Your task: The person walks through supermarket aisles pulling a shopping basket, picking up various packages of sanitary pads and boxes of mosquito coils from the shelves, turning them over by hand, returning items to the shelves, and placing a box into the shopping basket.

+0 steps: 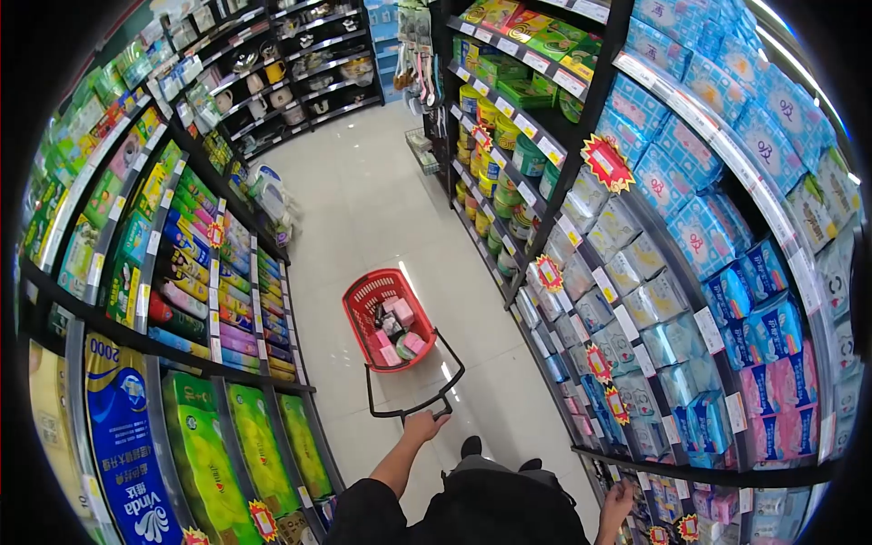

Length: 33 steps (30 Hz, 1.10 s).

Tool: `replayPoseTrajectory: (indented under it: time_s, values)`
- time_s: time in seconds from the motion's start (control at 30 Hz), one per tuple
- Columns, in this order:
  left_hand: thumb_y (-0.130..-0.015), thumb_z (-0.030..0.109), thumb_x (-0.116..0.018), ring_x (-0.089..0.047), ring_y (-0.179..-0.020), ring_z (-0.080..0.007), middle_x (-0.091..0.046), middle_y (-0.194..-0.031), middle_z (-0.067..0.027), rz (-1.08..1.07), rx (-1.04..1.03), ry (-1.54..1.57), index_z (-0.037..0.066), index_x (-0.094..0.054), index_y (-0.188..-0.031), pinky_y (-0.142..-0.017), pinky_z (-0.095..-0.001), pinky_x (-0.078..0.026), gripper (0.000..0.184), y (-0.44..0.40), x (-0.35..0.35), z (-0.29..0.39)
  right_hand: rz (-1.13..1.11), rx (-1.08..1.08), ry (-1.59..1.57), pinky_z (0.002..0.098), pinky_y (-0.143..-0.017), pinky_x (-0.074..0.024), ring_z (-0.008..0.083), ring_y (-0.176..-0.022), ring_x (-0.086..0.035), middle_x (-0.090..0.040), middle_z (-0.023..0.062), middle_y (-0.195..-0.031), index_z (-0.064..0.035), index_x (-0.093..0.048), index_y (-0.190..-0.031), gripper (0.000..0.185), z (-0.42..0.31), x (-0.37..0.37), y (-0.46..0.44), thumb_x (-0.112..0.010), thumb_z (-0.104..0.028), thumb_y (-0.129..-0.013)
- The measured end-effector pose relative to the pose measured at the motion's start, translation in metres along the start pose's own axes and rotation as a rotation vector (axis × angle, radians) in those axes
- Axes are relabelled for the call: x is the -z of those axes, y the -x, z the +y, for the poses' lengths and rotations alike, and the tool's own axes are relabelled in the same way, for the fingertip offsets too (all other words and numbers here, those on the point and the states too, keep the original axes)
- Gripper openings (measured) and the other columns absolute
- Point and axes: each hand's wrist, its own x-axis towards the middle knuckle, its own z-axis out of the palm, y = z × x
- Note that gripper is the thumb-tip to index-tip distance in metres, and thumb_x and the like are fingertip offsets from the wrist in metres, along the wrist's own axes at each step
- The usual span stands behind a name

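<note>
1. I see pink boxes (402,312) already in the red basket (354,313), aisle (350,173) ahead; what's left, I can't tell.
2. My left hand (426,424) closes around its handle (386,415).
3. My right hand (618,501), half-open, looks empty beside shelving (654,468).

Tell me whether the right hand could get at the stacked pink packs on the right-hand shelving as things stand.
Probably yes: the right hand is beside that shelving, and the stacked pink packs face outward with nothing visibly blocking them.

The basket (371,298) looks smooth plastic, its handle (389,414) matt; the floor tiles (363,173) are glossy, the green packs (252,436) shiny plastic, the sleeve (371,513) matt cloth.
</note>
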Motion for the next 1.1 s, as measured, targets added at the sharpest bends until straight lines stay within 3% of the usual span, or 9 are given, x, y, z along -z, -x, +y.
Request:
replayPoseTrajectory:
  time_s: [0.13, 0.27, 0.37, 0.63, 0.93, 1.1]
  values:
    - [-0.079, 0.07, -0.041, -0.061, -0.09, -0.0379, -0.063, -0.091, -0.0248, 0.08, -0.018, 0.116, -0.003, -0.062, -0.091, -0.078, -0.044, -0.047, 0.078, -0.001, 0.016, 0.007, 0.028, -0.06, -0.11, 0.0296, -0.06, -0.0511, 0.0189, -0.066, -0.061, -0.058, 0.0146, -0.086, 0.0083, -0.049, -0.115, 0.033, 0.003, -0.007, 0.003, -0.048, -0.001, -0.084]
    - [-0.082, 0.068, -0.039, -0.06, -0.093, -0.0393, -0.062, -0.094, -0.0259, 0.051, -0.064, 0.137, -0.002, -0.062, -0.094, -0.082, -0.0449, -0.045, 0.074, -0.004, -0.007, 0.014, -0.009, -0.045, -0.025, 0.03, -0.057, -0.0515, 0.0167, -0.066, -0.059, -0.059, 0.014, -0.086, 0.0083, -0.05, -0.111, 0.031, 0.001, -0.001, 0.021, -0.05, -0.003, -0.083]
    - [-0.083, 0.063, -0.042, -0.058, -0.096, -0.0398, -0.061, -0.095, -0.0269, -0.035, -0.092, 0.152, -0.001, -0.059, -0.098, -0.083, -0.045, -0.044, 0.068, 0.0, -0.025, 0.021, 0.065, -0.104, -0.013, 0.03, -0.056, -0.0513, 0.0225, -0.063, -0.064, -0.062, 0.0147, -0.075, 0.0085, -0.055, -0.106, 0.028, -0.024, 0.002, 0.034, -0.05, -0.003, -0.081]
    - [-0.082, 0.048, -0.053, -0.058, -0.097, -0.0406, -0.061, -0.098, -0.0262, -0.06, -0.19, 0.159, -0.002, -0.054, -0.103, -0.084, -0.0455, -0.044, 0.054, 0.01, -0.038, 0.059, 0.109, -0.254, -0.011, 0.0312, -0.058, -0.0505, 0.0223, -0.06, -0.064, -0.064, 0.015, -0.078, 0.0055, -0.055, -0.108, 0.03, 0.022, 0.012, 0.066, -0.054, -0.004, -0.079]
    - [-0.08, 0.042, -0.058, -0.058, -0.095, -0.0424, -0.061, -0.096, -0.0275, -0.109, -0.252, 0.094, -0.003, -0.052, -0.104, -0.083, -0.0467, -0.045, 0.052, 0.006, -0.05, 0.1, 0.109, -0.354, -0.005, 0.0318, -0.06, -0.0504, 0.0226, -0.064, -0.064, -0.064, 0.0158, -0.081, 0.0065, -0.056, -0.107, 0.03, 0.025, 0.025, 0.091, -0.057, -0.006, -0.08]
    - [-0.08, 0.042, -0.058, -0.058, -0.093, -0.043, -0.062, -0.092, -0.0276, -0.211, -0.263, 0.135, -0.003, -0.053, -0.101, -0.081, -0.0469, -0.045, 0.051, -0.018, -0.071, 0.09, 0.151, -0.387, 0.013, 0.0294, -0.058, -0.0513, 0.0224, -0.063, -0.065, -0.063, 0.0154, -0.077, 0.0086, -0.054, -0.109, 0.032, 0.044, 0.032, 0.115, -0.054, -0.007, -0.082]
